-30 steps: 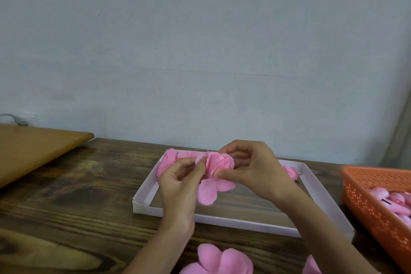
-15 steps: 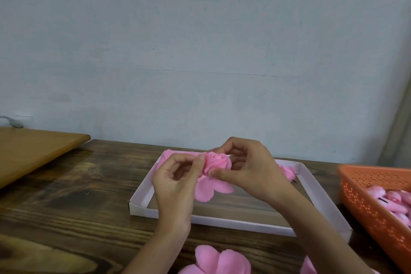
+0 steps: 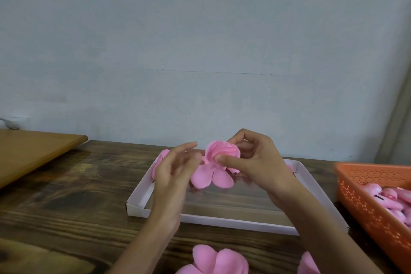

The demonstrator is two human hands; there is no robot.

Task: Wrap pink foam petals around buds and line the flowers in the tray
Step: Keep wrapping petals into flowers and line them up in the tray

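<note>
The left hand (image 3: 173, 173) has seemingly released the flower (image 3: 219, 154) the right hand (image 3: 260, 163) pinches.

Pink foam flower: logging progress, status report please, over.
Right hand pinches the pink foam flower. Left hand open beside it. Held above the white cardboard tray; nothing in the way.

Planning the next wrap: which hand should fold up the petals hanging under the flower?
Left. The left hand is open and free beside the flower, close to its hanging petals. The right hand pinches the flower, so that grip probably should not let go.
</note>
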